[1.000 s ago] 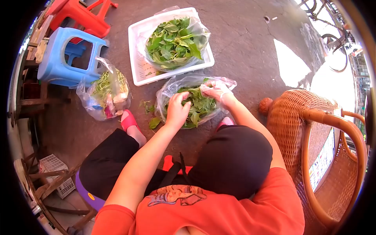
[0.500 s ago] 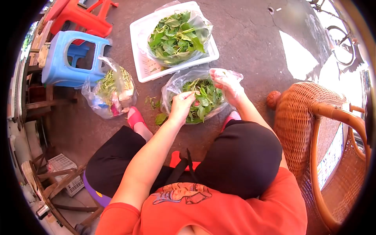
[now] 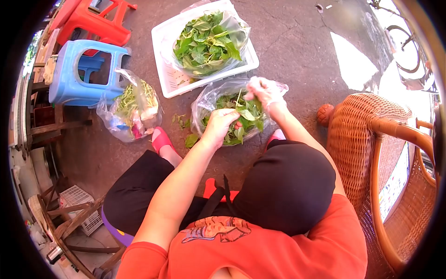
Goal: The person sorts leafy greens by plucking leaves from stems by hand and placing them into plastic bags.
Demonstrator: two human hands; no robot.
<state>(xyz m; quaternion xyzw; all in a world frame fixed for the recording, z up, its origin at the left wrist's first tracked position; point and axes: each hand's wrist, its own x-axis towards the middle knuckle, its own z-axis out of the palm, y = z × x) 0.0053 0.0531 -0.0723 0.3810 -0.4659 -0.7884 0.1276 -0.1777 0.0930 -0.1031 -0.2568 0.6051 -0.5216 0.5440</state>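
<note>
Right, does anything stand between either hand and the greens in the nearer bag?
Nothing visible does. The clear bag is open at the top; the left hand is right at the greens, and the right hand is over the bag's far right side.

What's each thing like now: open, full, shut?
Rectangular white plastic tray: upright, bag inside
Clear plastic bag in tray: open, heaped with green leaves
Clear plastic bag between feet: open, leaves inside
Clear plastic bag beside blue plastic stool: holding stems
Bare left hand: pinched at leaves
Gloved right hand: curled
</note>
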